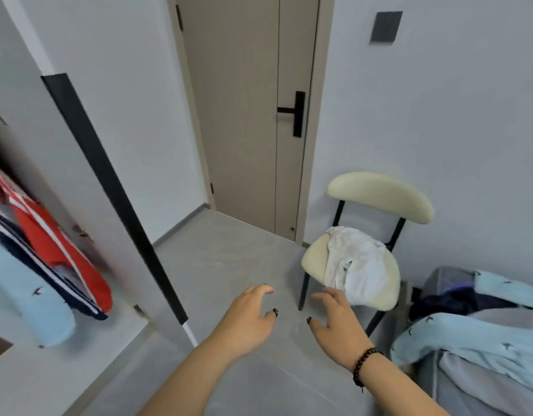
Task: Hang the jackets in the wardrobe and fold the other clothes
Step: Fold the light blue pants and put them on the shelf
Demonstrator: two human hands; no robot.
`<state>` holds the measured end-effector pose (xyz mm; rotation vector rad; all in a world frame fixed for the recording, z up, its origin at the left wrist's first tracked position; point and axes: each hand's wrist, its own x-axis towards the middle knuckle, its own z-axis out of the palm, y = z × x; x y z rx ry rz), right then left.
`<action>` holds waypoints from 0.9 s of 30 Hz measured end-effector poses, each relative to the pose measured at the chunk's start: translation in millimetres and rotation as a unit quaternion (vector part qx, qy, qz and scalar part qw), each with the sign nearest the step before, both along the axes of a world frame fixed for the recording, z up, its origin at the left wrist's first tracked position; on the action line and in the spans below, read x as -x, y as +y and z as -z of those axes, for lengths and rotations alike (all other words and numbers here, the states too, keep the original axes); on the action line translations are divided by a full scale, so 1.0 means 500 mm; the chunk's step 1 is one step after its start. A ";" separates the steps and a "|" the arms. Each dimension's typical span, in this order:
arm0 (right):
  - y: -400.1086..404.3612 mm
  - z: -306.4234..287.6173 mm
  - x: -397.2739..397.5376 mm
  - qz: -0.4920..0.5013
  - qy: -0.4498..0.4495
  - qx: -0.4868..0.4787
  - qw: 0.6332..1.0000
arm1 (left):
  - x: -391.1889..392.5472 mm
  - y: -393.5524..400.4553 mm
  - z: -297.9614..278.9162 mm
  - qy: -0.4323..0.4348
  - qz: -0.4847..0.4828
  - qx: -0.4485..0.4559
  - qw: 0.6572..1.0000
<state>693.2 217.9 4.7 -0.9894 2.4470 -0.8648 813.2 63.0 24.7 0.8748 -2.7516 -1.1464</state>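
Just right hand (337, 321) beside white garment (356, 264)

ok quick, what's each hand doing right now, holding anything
Left hand: open, fingers loosely spread, holding nothing.
Right hand: open, holding nothing, reaching toward the white garment on the chair.
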 end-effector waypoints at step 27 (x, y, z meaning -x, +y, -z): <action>0.231 0.130 0.423 0.268 -0.106 -0.063 0.955 | 0.581 0.138 0.098 -0.046 0.248 -0.047 0.966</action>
